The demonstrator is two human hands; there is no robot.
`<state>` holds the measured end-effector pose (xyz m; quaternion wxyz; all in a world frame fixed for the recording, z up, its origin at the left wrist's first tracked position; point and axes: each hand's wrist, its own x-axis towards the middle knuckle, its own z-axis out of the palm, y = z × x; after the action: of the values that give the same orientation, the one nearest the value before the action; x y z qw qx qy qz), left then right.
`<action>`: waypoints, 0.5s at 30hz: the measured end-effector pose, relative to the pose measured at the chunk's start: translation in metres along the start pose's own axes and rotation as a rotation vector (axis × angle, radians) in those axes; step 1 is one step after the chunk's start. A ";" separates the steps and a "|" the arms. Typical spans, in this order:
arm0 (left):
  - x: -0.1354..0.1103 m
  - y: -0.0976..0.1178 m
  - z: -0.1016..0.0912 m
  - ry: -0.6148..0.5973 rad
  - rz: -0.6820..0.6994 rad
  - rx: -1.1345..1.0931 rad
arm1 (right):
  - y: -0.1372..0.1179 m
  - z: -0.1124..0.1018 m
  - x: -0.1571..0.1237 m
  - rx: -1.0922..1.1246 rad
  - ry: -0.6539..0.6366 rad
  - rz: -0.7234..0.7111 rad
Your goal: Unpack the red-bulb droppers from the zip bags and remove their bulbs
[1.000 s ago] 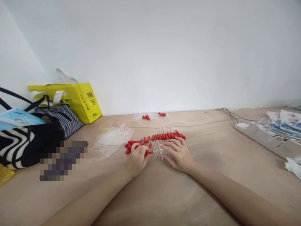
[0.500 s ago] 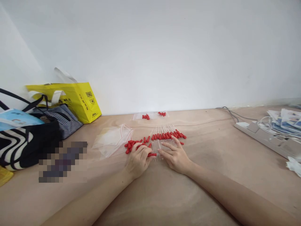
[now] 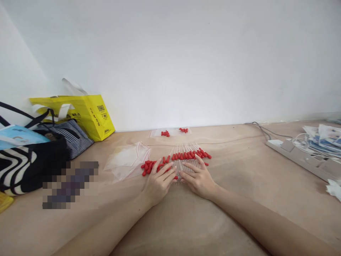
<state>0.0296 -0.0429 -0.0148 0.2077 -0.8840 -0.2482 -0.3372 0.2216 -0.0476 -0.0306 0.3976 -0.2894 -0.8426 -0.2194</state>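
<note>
From the head camera, we see two bare hands nearly meeting over a wooden surface point(image 3: 226, 217); the left hand point(image 3: 159, 182) is narrow, its fingertips closed about a red bulb point(image 3: 175, 177) that they partly hide; the bulb lies just ahead of that hand and to its right, its long axis running crosswise toward the right hand point(image 3: 197, 178); the left is the nearer of the two. The right hand spreads its upper fingers over clear tubes point(image 3: 179, 165), which lie lengthwise away from us, square to the bulb; whether its thumb and forefinger pinch one, we cannot tell. Just beyond, we find a row of red-capped droppers point(image 3: 185, 155), stems pointing away; loose red bulbs point(image 3: 147, 166) lie beside the left hand.
</note>
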 end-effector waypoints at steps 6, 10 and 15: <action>0.000 0.000 -0.001 -0.024 0.004 -0.002 | 0.000 -0.004 -0.002 -0.004 -0.015 -0.015; 0.000 0.000 -0.004 -0.071 0.021 0.009 | 0.000 -0.007 -0.002 -0.014 -0.027 -0.021; -0.003 -0.001 -0.008 -0.063 0.048 -0.014 | -0.002 -0.006 -0.002 -0.003 -0.011 -0.038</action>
<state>0.0232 -0.0474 -0.0111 0.2017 -0.9013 -0.2311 -0.3059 0.2243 -0.0532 -0.0286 0.3884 -0.2751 -0.8498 -0.2266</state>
